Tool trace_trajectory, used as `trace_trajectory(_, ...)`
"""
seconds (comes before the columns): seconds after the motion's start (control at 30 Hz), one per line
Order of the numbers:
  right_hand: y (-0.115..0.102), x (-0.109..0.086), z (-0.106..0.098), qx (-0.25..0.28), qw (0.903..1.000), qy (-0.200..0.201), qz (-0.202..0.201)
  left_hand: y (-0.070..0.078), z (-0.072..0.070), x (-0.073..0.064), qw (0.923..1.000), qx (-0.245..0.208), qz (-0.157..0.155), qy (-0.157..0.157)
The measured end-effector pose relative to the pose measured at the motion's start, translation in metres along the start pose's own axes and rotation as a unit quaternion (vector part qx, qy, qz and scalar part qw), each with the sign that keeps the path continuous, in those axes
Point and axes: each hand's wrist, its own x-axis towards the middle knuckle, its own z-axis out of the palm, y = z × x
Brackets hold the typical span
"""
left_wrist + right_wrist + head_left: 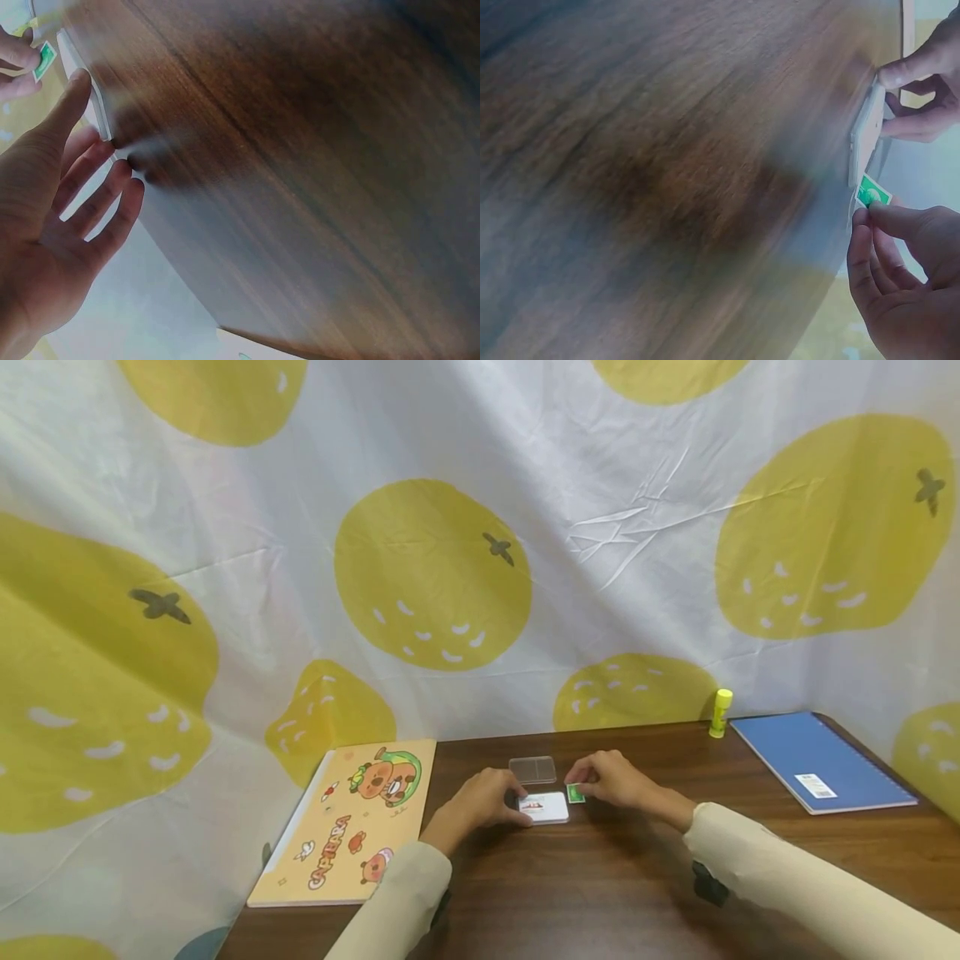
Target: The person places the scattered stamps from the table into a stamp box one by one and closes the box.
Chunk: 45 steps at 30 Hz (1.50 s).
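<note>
My left hand (pixel 483 800) holds a flat white case (pixel 551 807) by its left end, thumb at the near edge and fingers at the far one. A small red-and-white picture shows on the case's top. Just off the case's right end, my right hand (pixel 611 779) pinches a small green card (pixel 576 793) with a white border between thumb and forefinger. In the right wrist view the green card (pixel 873 192) stands tilted close by the end of the case (pixel 866 136). Behind the case lies a clear plastic lid (pixel 532 769).
A tan capybara-printed folder (pixel 352 827) lies at the left of the wooden table (pixel 555 893). To the right are a blue notebook (pixel 817 756) and an upright yellow glue stick (pixel 720 713). A fruit-printed curtain (pixel 465 693) hangs along the back.
</note>
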Motion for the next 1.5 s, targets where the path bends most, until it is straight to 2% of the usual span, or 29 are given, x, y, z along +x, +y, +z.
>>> trace_trajectory(0.53,-0.013,0.011,0.011,0.034,0.9992,-0.019,-0.003,0.001,-0.001,-0.001,1.0,0.001,-0.001,-0.006)
trace_trajectory(0.9,-0.016,0.013,0.023,0.016,0.9993,-0.031,0.014,0.001,-0.001,-0.001,1.0,0.003,-0.002,-0.003)
trace_trajectory(1.23,-0.013,0.009,0.03,0.008,0.9999,-0.01,0.001,0.0,-0.001,-0.003,1.0,-0.004,0.005,0.0)
trace_trajectory(1.5,-0.012,0.007,0.031,-0.001,0.9999,-0.01,-0.002,-0.001,0.0,-0.003,0.9998,0.009,0.015,-0.003)
